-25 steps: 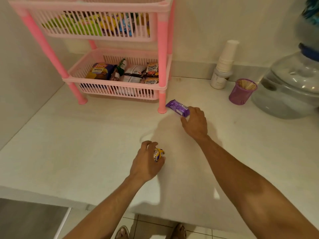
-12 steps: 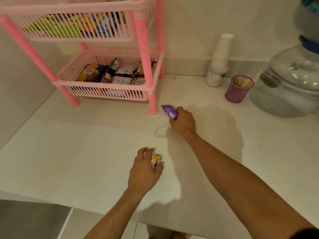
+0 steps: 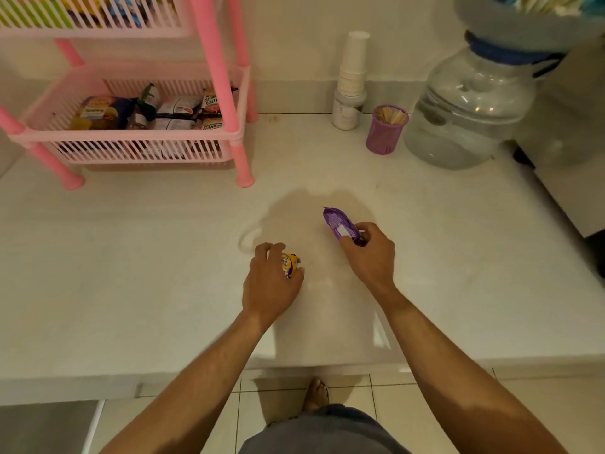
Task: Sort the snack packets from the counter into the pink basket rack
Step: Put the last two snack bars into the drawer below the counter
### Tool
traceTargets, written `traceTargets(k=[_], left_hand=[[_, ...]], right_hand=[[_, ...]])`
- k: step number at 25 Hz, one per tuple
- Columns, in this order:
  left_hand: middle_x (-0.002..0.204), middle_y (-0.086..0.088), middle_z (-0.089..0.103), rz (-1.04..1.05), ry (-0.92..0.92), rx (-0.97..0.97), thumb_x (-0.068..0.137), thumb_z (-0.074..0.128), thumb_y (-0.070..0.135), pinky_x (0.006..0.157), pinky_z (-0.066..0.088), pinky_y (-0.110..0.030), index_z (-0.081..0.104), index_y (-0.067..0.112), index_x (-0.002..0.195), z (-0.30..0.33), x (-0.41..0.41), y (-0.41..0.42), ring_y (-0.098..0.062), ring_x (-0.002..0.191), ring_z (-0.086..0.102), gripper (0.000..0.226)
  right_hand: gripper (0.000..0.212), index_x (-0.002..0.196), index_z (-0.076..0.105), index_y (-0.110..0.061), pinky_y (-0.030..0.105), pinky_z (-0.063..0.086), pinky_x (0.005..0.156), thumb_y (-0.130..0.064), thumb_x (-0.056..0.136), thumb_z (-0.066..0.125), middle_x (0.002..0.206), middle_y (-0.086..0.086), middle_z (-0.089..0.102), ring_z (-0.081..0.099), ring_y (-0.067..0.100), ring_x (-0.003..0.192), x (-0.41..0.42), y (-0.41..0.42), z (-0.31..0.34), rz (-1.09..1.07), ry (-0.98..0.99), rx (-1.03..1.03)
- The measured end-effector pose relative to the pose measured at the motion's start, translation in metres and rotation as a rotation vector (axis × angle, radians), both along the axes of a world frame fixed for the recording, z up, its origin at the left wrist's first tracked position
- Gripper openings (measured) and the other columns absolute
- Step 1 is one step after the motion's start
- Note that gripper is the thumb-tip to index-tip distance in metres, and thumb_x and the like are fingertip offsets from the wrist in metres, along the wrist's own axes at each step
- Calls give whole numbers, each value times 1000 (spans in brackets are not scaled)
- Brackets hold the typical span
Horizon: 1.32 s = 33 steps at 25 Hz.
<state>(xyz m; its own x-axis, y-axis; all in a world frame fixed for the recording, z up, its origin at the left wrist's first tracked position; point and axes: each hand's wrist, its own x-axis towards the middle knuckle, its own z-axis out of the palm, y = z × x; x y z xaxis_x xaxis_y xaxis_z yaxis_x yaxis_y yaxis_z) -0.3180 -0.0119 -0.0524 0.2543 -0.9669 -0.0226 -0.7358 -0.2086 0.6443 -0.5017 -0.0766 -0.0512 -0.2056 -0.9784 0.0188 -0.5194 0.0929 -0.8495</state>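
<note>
- centrally, the left hand (image 3: 270,285) hangs low over the white counter (image 3: 131,273), fingers curled round a small yellow-and-purple packet (image 3: 290,265); only the packet's right end shows past the thumb side.
- just to its right and slightly further forward, the right hand (image 3: 370,253) pinches the near end of a purple packet (image 3: 340,226) between thumb and fingers; the packet's free end points forward and to the left, away from the wrist. whether it touches the counter cannot be told.
- the two hands are near each other but apart, with bare counter between them.
- far forward and to the left of both hands stands the pink basket rack (image 3: 229,93). its lower basket (image 3: 131,137) holds several snack packets (image 3: 176,113); its upper basket (image 3: 91,24), cut off by the top edge, also holds coloured packets seen through the slats.
- forward of the right hand, against the wall, stands a stack of paper cups (image 3: 353,67) on a white jar (image 3: 347,111), with a purple mesh cup of wooden sticks (image 3: 386,129) just beside it.
- further right of that cup sits a clear water jug (image 3: 471,109) with a blue collar.
- below the counter edge, nearer than both hands, a bare foot (image 3: 317,393) rests on the tiled floor.
</note>
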Motion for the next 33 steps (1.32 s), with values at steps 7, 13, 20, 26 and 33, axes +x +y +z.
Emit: traceTargets(k=[7,13,20,26,33], left_hand=[[135,-1,39,-104,11,-1,82,64,42,77,48,-34,47,21,131,2,-25,31,-25,114,51,55],[136,-2,39,-169,-8,10,83,63,42,76,47,-34,46,20,132,4,-56,55,-26,114,50,56],[137,-6,38,-141,-39,6,84,64,40,83,51,-40,46,17,134,11,-117,57,-28,116,49,58],[137,-7,38,-128,-10,-19,83,66,44,85,46,-37,46,16,135,15,-216,40,-29,118,49,61],[132,-12,42,-55,-66,-18,84,63,43,83,47,-41,49,13,129,8,-277,22,-35,113,50,56]], right_hand=[[22,97,65,-26,8,40,50,-32,75,66,64,-11,65,59,3,58,-44,83,-2,-158,17,-35],[34,108,64,-19,26,50,63,-33,79,72,71,-14,62,62,12,67,-87,119,1,-266,89,-66],[27,105,62,-21,9,35,46,-30,79,67,71,-8,64,57,1,60,-151,119,0,-197,138,-95],[20,96,61,-23,28,48,57,-31,78,66,77,-2,68,61,17,66,-224,118,-10,-180,158,-98],[35,105,62,-15,35,51,69,-37,77,63,89,4,67,62,26,82,-260,109,-20,-151,334,-95]])
